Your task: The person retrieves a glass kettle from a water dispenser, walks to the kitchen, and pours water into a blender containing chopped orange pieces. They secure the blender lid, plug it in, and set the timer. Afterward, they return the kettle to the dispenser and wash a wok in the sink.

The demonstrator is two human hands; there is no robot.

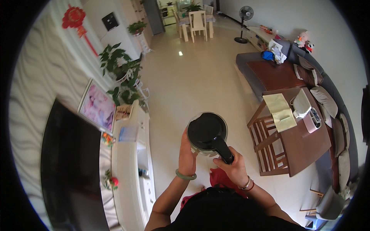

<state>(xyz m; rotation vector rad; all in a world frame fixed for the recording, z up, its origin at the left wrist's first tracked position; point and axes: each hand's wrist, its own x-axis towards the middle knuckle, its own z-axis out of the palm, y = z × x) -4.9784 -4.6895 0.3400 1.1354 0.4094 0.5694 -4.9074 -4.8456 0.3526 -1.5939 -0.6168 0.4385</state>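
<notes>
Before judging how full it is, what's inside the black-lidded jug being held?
Seen from above, the black-lidded jug shows its lid and handle; the lid covers the inside, so any contents are hidden.

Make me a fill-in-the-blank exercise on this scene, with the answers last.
1. The right hand holds the round, black-lidded clear jug by its ____.
2. The smooth, round bangle on the left hand's wrist is ____ in colour.
3. The red hanging ornament is on the picture's ____ side.

Missing words: handle; green; left.
</notes>
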